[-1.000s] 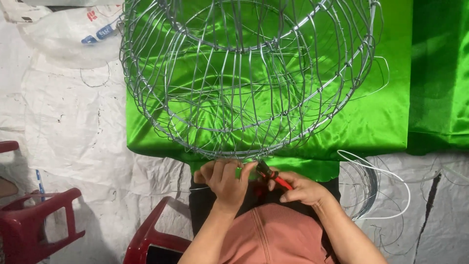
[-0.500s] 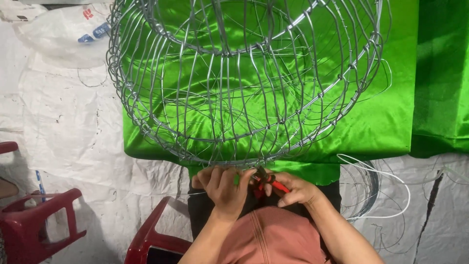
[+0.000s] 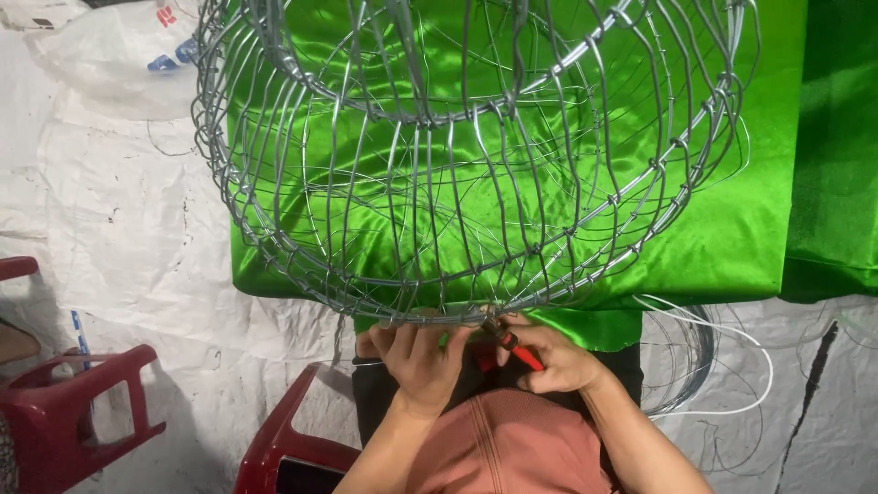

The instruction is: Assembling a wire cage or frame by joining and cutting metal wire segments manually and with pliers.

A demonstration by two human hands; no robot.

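Left hand grips near rim of wire frame. Right hand clamped on red pliers, nose at same rim. Frame sits over green cloth.

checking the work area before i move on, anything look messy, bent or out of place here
Nothing looks damaged. The wire frame sits rounded on the green cloth, with the left hand at its rim and the right hand holding red-handled pliers. Only untidy spot: loose wire coils lie tangled on the white sheet at right.
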